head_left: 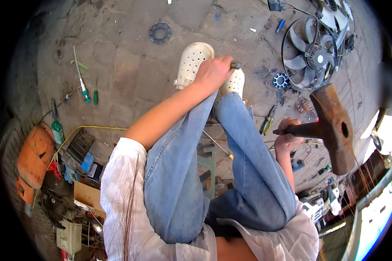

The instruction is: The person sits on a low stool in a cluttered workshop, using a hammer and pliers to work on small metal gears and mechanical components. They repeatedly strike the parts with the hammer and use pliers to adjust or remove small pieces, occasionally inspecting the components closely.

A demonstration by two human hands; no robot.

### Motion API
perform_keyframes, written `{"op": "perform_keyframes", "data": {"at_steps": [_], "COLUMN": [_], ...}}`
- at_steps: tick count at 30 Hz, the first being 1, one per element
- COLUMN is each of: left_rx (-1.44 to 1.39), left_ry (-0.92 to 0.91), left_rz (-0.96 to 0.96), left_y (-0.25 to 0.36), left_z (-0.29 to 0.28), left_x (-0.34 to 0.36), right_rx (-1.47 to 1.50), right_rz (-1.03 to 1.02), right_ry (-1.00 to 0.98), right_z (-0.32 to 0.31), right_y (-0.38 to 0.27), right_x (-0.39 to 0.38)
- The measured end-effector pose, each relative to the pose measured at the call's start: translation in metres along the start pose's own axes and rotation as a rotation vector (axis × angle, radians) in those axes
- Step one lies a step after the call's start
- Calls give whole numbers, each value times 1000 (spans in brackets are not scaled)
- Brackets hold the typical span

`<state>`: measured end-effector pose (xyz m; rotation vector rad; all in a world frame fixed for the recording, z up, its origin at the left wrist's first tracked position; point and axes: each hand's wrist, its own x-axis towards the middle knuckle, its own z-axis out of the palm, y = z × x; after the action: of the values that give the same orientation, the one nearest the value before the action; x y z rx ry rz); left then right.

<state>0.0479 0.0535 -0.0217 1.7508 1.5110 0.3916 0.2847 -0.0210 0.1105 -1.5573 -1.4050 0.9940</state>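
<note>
**Hammer (333, 129) in my right grip (289, 134), small metal piece (235, 66) in my left grip (214, 71)**

The hammer is out to my right, beyond my knee, its heavy rusty head well clear of my fingers. My right grip is closed in a fist around the end of the handle. My left grip reaches forward between my feet and is closed too, on the small metal piece; only a dark end of it pokes out past my fingers (what it is exactly, I cannot tell). It shows over the toe of my right clog, though whether the two touch is unclear.

Both my cream clogs (191, 63) are on the grimy floor (126, 65), and my knees are bent in blue jeans (174, 169). Near my right fist lie pliers (269, 120) with green and yellow handles, and just past it a clear plastic container (307, 108). Farther forward on the right is a fan (316, 58) with grey blades, a small dark ring (281, 80) just beside it. Another round, toothed part (160, 33) lies ahead of my left foot.

Off to my left are a long thin tool (83, 85) with a green handle, a yellow cable (98, 127), an orange casing (35, 152) and an open cardboard box (88, 195).
</note>
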Motion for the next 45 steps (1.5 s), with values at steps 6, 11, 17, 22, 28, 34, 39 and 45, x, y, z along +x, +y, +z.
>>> {"op": "perform_keyframes", "data": {"at_steps": [6, 11, 17, 22, 28, 34, 39, 45], "left_rx": [4, -37, -4, -72, -84, -128, -149, -272], "left_ry": [-37, -48, 11, 2, 87, 110, 90, 96], "left_rz": [35, 130, 414, 438, 357, 291, 238, 99], "left_y": [7, 2, -23, -10, -5, -10, -10, -4], "left_z": [0, -5, -7, -15, -20, -14, -14, -20], "left_x": [-10, -10, -44, -44, -42, -41, -39, -33], "right_rx": [-490, -124, -200, -528, -816, -699, -614, -719], "right_rz": [397, 413, 657, 783, 687, 698, 801, 739], "right_ry": [-135, 74, 76, -15, -135, -251, -261, -298], "right_z": [7, 2, 3, 2, 2, -2, 3, -4], "right_y": [47, 48, 56, 84, 98, 121, 126, 120], "right_x": [-41, -41, -47, -57, -64, -73, -65, -57]}}
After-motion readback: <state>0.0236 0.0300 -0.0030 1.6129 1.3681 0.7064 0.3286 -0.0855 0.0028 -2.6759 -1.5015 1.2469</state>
